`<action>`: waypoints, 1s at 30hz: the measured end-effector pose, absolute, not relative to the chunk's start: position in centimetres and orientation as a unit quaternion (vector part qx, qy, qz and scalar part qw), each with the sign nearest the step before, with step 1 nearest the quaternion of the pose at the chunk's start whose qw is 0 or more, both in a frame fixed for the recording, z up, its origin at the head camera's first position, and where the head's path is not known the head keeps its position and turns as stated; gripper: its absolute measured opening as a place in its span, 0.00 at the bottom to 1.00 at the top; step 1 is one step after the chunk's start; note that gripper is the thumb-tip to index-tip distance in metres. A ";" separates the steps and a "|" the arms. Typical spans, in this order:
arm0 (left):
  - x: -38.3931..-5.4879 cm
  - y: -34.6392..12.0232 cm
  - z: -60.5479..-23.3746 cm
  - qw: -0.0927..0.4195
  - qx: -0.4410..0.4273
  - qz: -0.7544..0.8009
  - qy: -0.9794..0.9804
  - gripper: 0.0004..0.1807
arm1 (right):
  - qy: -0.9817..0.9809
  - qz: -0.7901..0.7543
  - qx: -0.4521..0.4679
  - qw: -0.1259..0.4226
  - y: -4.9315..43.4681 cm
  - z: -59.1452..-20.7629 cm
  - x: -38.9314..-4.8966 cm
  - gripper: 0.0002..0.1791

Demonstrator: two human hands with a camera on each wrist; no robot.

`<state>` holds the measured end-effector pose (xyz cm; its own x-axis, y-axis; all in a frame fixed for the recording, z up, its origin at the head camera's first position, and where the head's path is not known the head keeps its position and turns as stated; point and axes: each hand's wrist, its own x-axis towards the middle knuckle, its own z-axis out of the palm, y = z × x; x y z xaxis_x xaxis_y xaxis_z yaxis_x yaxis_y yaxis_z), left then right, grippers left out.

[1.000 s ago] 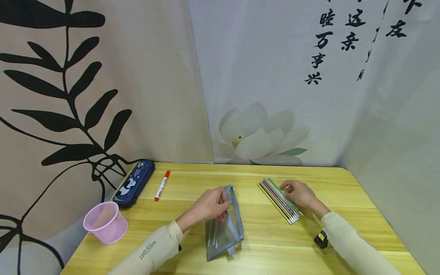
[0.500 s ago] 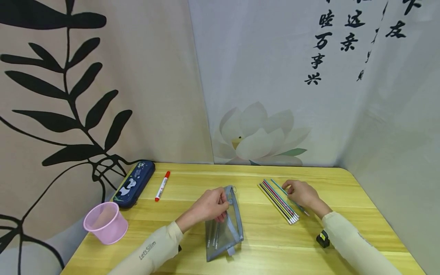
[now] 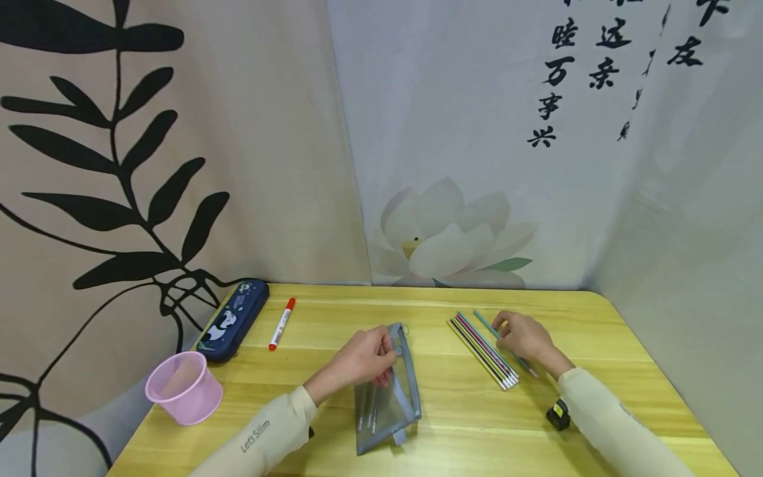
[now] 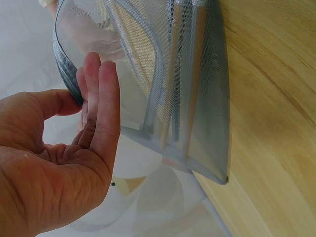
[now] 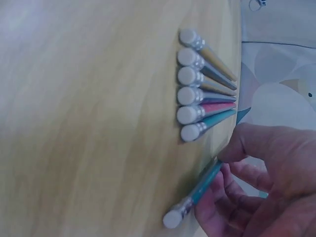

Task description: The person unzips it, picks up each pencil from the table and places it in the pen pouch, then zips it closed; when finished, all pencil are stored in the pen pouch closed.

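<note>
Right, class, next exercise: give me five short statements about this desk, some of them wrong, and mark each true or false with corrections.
1. The left hand grips the mesh pouch. True.
2. The pouch has nothing inside. False: long thin things show through its mesh.
3. The right hand pinches a teal pencil. True.
4. Only three pencils lie in the row. False: the row of pencils has six, with the pinched one apart from them.
5. The pink cup stands upside down. False: the pink cup has its open mouth upward.
</note>
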<state>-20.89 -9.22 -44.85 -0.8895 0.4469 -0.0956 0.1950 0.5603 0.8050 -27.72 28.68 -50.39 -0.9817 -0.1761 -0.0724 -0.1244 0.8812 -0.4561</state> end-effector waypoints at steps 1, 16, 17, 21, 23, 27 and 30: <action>-20.9 -9.2 -44.8 0.145 0.184 0.431 0.871 0.04 | 0.968 -0.234 -0.074 0.055 28.6 -50.3 -27.7 0.16; -20.9 -9.2 -44.8 0.143 0.182 0.431 0.872 0.04 | 0.854 -0.496 -0.041 0.152 25.7 -48.3 -27.1 0.23; -21.0 -9.3 -44.8 0.142 0.183 0.430 0.873 0.04 | 0.843 -0.510 -0.039 0.164 25.5 -48.2 -27.0 0.23; -21.0 -9.3 -44.7 0.142 0.185 0.427 0.874 0.04 | 0.811 -0.545 -0.046 0.207 24.8 -48.1 -26.6 0.25; -21.1 -9.3 -44.6 0.143 0.185 0.427 0.874 0.04 | 0.792 -0.563 -0.054 0.229 24.3 -48.2 -26.4 0.25; -21.1 -9.3 -44.5 0.147 0.183 0.428 0.873 0.04 | 0.753 -0.596 -0.070 0.270 23.1 -48.5 -25.9 0.24; -21.1 -9.1 -44.6 0.148 0.183 0.430 0.871 0.04 | 0.729 -0.616 -0.077 0.290 21.9 -48.9 -25.4 0.22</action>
<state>-21.14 -9.13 -44.55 -0.8890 0.4469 -0.1000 0.1922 0.5623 0.8043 -25.37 21.93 -48.91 -0.8207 -0.4681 -0.3278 0.2450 0.2300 -0.9418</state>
